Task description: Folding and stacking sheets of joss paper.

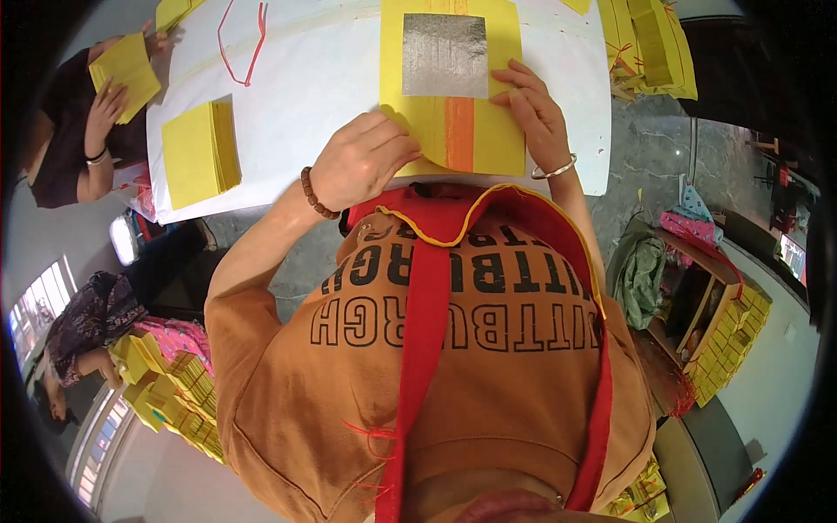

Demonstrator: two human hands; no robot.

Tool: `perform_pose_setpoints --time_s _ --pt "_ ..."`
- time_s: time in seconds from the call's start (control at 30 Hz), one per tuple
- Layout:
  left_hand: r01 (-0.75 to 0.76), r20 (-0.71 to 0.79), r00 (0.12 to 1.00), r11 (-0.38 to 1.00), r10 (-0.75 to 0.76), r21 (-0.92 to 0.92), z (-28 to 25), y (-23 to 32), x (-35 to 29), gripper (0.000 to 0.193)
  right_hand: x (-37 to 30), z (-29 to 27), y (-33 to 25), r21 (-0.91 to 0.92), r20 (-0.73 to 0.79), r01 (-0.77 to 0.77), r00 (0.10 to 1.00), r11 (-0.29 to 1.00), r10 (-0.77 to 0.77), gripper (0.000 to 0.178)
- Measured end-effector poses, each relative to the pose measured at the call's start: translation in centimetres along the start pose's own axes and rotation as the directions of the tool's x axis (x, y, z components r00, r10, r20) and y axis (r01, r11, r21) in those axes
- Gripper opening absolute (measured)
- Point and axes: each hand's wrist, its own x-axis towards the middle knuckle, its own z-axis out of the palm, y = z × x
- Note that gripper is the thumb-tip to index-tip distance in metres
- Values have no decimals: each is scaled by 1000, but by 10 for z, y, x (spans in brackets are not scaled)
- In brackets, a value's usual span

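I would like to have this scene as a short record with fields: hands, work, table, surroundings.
Left hand: gripping the yellow sheet at its near left
Right hand: fingers extended at the sheet's right edge
Sheet surface: silver square, orange stripe
Table: white; yellow stack and red cord at left
Surroundings: another person's hand holding yellow papers

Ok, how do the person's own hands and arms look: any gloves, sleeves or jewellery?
No gloves. The left hand has a brown beaded bracelet at its wrist; the right hand has a silver-coloured bangle. Both forearms are bare; the left sleeve is orange-brown.
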Motion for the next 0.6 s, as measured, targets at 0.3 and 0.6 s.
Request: perform_pose_setpoints --time_s 0.3,0.6 --pt "260 4 965 953 -262 -155 -5 -12 -1 11 0 3 -2 138 -59 -25 998 990 34 51" --pt "442 99 897 866 -431 -233 -15 -9 2 16 1 3 -1 140 -57 -18 998 990 27 55"
